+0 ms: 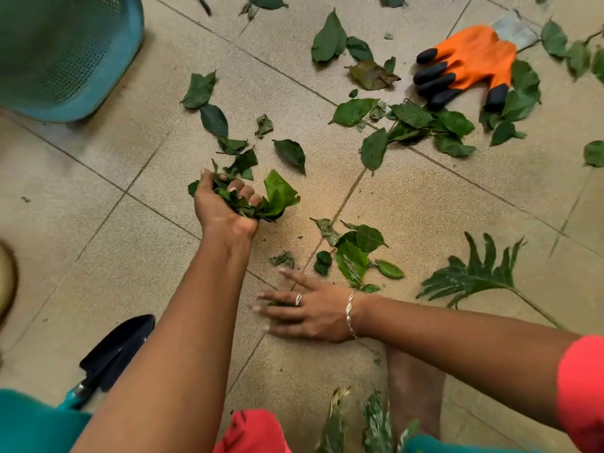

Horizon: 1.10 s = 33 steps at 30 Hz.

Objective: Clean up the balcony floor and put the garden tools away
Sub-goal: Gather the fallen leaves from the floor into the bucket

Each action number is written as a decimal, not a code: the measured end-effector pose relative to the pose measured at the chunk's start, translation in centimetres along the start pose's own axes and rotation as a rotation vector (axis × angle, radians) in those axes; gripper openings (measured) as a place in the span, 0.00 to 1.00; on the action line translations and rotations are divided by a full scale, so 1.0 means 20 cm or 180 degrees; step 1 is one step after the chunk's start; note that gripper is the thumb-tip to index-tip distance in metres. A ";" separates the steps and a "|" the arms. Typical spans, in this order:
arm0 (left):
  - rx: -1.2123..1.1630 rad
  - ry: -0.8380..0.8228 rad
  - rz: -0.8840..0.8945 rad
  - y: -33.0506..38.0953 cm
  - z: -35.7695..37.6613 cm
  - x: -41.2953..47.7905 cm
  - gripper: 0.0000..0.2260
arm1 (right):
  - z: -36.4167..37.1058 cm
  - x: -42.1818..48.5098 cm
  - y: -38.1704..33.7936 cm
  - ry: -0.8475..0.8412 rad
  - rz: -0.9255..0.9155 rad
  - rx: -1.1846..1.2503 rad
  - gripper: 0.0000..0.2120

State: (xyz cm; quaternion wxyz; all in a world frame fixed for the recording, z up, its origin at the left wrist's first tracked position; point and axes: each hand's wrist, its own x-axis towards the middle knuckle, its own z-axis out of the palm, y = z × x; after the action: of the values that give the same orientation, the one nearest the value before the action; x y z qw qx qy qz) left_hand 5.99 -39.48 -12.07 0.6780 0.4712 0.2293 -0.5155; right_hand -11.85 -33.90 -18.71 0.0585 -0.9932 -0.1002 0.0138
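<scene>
Head view shows me the left grip [225, 209] stretched forward on a straight arm, palm up, fingers [243, 190] curled round a wad of leaves [279, 194] over the tiled floor [425, 207], while the right grip [313, 313] lies flat on the tiles, fingers spread, loose leaves [351, 263] scattered beyond it.

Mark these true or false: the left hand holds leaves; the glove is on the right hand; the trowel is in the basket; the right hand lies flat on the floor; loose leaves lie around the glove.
1. The left hand grips a bunch of leaves. True.
2. The glove is on the right hand. False: it lies on the floor, and the right hand is bare.
3. The trowel is in the basket. False: it lies on the floor beside the left arm.
4. The right hand lies flat on the floor, fingers spread. True.
5. Loose leaves lie around the glove. True.
</scene>
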 end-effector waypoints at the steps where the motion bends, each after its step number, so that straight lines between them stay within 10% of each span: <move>1: -0.0025 -0.0013 -0.0011 0.00 0.00 0.00 0.19 | 0.00 -0.03 0.04 -0.0054 0.0168 -0.0033 0.27; 16: 0.0176 -0.0075 -0.0260 -0.13 0.01 -0.03 0.19 | 0.01 -0.45 0.23 -0.0082 0.1701 -0.0021 0.48; 25: 0.0146 -0.0003 -0.0103 -0.05 -0.05 0.01 0.19 | -0.03 -0.25 0.45 -0.0247 0.1121 0.0139 0.43; 33: 0.0178 0.0281 0.0203 0.02 -0.11 0.03 0.18 | 0.00 -0.17 0.47 0.0602 0.0639 0.0092 0.16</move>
State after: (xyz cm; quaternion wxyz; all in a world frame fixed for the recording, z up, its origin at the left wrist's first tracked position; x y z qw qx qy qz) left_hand 7.04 -37.79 -13.45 0.6699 0.5192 0.2294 -0.4785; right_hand -13.31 -43.78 -19.71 0.0804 -0.9941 0.0059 -0.0727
